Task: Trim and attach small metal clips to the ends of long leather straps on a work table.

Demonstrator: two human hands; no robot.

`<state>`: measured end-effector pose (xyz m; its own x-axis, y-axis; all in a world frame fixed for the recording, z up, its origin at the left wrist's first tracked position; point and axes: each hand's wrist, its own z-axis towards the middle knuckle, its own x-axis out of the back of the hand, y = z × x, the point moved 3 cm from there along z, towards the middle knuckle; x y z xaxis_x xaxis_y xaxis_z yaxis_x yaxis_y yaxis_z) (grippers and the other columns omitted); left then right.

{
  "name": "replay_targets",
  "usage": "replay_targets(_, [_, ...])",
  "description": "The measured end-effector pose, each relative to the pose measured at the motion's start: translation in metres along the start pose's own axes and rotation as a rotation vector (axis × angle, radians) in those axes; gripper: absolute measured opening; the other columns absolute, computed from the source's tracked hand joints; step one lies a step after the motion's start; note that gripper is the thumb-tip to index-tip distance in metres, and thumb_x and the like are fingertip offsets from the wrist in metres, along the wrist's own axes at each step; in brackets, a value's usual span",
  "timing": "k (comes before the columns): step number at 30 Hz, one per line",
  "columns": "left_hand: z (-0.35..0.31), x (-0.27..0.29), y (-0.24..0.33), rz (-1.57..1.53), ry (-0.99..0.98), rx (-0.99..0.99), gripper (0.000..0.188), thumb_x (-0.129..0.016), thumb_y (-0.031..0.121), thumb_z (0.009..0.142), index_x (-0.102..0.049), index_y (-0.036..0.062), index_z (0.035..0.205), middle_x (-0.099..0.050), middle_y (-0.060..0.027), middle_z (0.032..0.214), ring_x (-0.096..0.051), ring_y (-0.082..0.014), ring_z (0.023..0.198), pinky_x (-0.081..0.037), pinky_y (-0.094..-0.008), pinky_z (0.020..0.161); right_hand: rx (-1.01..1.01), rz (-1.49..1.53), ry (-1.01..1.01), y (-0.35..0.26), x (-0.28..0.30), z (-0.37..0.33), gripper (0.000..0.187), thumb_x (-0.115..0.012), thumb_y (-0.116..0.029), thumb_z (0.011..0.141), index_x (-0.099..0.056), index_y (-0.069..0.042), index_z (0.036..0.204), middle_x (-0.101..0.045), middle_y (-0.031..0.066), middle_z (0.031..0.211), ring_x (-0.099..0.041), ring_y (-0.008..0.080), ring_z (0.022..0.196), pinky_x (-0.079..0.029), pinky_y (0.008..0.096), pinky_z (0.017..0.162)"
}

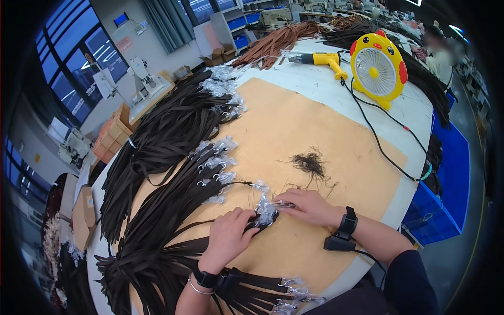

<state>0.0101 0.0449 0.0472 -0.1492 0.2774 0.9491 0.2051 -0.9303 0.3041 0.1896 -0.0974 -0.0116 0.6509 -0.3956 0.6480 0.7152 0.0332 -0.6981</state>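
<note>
My left hand (229, 236) is closed on the end of a black strap (265, 219), thumb and fingers bent round it. Clear plastic wrap (266, 206) covers the metal fittings at that end. In the closed fingers of my right hand (311, 207) is a small metal tool that looks like thread snips (284, 204), its tip beside the wrapped fittings. Under and left of my left hand fan out more black straps (157, 262). Further wrapped strap ends (295, 290) lie near the table's front edge.
Black strap bundles (168, 121) cover the table's left side. Black thread scraps (310, 164) lie on the tan board (357, 152). Behind stand a yellow heat gun (326, 60) and a yellow fan (376, 71), with a black cord (370, 126). A blue bin (446, 199) is at right.
</note>
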Motion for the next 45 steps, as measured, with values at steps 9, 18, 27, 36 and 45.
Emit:
replay_targets(9, [0.006,-0.031,-0.042,0.176,0.283,0.188,0.012,-0.074,0.013,0.081,-0.064,0.0088,0.087,-0.063,-0.0070,0.077,-0.065,-0.0303,0.071,-0.050,-0.0408,0.060,-0.010,-0.176,-0.231,-0.001,0.002,-0.011,0.022,-0.067,-0.032,0.089,-0.062,-0.013,0.099,-0.068,0.0098,0.076,-0.069,0.0310,0.076,-0.053,0.0438,0.066])
replay_targets(18, [0.006,-0.039,-0.003,-0.009,0.264,0.104,0.021,-0.077,0.015,0.080,-0.064,0.0061,0.094,-0.063,-0.0065,0.087,-0.065,-0.0272,0.087,-0.052,-0.0385,0.071,-0.040,-0.118,0.054,-0.010,0.007,-0.008,0.019,-0.068,-0.027,0.089,-0.065,-0.010,0.097,-0.068,0.0104,0.078,-0.068,0.0315,0.078,-0.052,0.0437,0.068])
replay_targets(27, [0.011,-0.042,-0.011,0.110,0.262,0.002,0.012,-0.068,0.013,0.085,-0.063,0.0088,0.095,-0.061,-0.0078,0.088,-0.065,-0.0287,0.080,-0.052,-0.0410,0.064,0.015,-0.301,-0.119,0.001,0.008,-0.004,0.016,-0.067,-0.022,0.087,-0.066,-0.010,0.096,-0.068,0.0087,0.082,-0.067,0.0307,0.077,-0.052,0.0436,0.065])
replay_targets(36, [0.019,-0.039,-0.015,-0.071,0.270,0.026,0.015,-0.074,0.018,0.084,-0.064,0.0113,0.092,-0.061,-0.0051,0.074,-0.063,-0.0255,0.062,-0.048,-0.0378,0.055,0.313,-0.383,-0.076,-0.014,0.014,-0.010,0.009,-0.065,-0.017,0.084,-0.060,-0.009,0.085,-0.063,0.0074,0.076,-0.067,0.0269,0.072,-0.053,0.0393,0.059])
replay_targets(45, [0.019,-0.049,-0.026,0.218,0.394,0.135,0.018,-0.076,0.014,0.079,-0.064,0.0122,0.092,-0.060,-0.0039,0.064,-0.063,-0.0215,0.062,-0.047,-0.0342,0.055,0.411,-0.418,-0.151,-0.019,0.016,-0.013,0.007,-0.062,-0.015,0.084,-0.060,-0.008,0.086,-0.061,0.0058,0.076,-0.067,0.0246,0.074,-0.054,0.0374,0.060])
